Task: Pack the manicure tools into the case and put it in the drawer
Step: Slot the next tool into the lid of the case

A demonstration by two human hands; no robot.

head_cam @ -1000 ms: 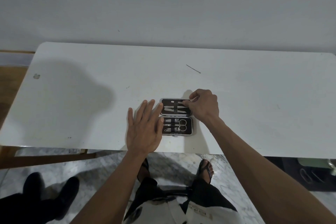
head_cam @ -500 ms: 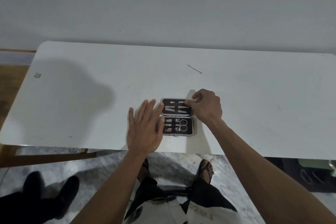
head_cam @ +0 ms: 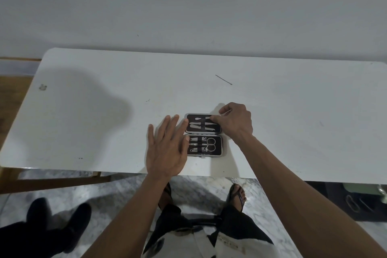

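The manicure case (head_cam: 219, 145) lies open near the front edge of the white table (head_cam: 104, 123), with its two dark halves one behind the other. Scissors (head_cam: 211, 144) and clippers are strapped in the near half. Several slim metal tools (head_cam: 198, 126) sit under the strap of the far half. My left hand (head_cam: 167, 148) lies flat with the fingers spread, its fingertips touching the case's left edge. My right hand (head_cam: 234, 123) is at the far half's right end, thumb and forefinger pinched on the end of the topmost tool. A thin metal pick (head_cam: 223, 79) lies loose farther back.
A plain wall stands behind the table. Another person's dark shoes (head_cam: 58, 216) are on the marble floor at lower left. My own feet in sandals are under the front edge. Dark objects sit on the floor at lower right.
My right hand's fingers have shifted slightly along the far half's right end and now pinch the topmost tool. The left hand and the case have stayed put.
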